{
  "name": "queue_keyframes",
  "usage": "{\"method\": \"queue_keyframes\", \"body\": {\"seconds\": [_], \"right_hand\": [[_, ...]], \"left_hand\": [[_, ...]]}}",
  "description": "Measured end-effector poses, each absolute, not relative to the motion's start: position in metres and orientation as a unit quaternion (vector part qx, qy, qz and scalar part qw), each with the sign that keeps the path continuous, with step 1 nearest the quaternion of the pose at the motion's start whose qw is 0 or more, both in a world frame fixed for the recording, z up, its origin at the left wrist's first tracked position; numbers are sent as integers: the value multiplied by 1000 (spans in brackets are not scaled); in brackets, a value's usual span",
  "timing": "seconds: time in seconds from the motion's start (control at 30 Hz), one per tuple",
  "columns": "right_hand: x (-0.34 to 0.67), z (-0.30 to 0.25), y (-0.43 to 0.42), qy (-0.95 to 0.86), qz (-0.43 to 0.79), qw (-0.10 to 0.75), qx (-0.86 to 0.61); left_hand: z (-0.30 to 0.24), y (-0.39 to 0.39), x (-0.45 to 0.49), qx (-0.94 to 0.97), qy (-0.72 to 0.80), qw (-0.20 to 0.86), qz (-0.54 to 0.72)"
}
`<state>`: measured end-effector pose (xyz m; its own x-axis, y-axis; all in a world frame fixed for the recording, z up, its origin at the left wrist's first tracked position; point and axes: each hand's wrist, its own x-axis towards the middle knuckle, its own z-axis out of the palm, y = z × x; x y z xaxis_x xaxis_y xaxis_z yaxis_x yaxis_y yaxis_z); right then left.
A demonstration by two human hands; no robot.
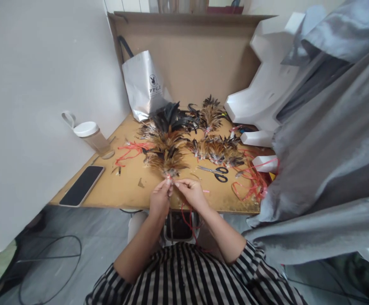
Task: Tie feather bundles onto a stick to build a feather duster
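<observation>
A bundle of brown and black feathers point(166, 159) lies on the wooden table point(117, 190), its stem end toward me. My left hand point(159, 200) pinches the stem end of this bundle. My right hand point(191, 192) is closed beside it, fingertips touching the same stem, with a red string point(189, 220) hanging down from it below the table edge. Both hands meet at the table's front edge.
More feather bundles point(216, 148) lie behind. Black scissors point(218, 173) sit right of my hands, red string scraps point(251, 184) further right and at left point(129, 151). A phone point(81, 185), a lidded bottle point(92, 135), a silver bag point(144, 84), white foam point(260, 101) and grey cloth point(327, 148) surround.
</observation>
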<state>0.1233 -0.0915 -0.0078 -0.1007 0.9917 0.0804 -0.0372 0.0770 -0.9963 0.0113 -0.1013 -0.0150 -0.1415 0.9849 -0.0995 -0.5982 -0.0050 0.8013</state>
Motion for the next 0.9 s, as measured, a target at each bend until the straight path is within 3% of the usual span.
{"method": "queue_keyframes", "body": {"seconds": [0.2,0.47,0.67,0.9], "right_hand": [[169,-1,-68,-649,321,398,-563],[184,20,5,-645,101,262,-711],[174,17,40,-627,42,150,-763],[183,6,58,-605,51,168,-777]], "left_hand": [[-13,-76,-12,173,338,645,664],[-21,-66,-19,124,304,676,660],[-23,-68,-18,135,306,668,665],[-23,-69,-19,142,302,670,663]]}}
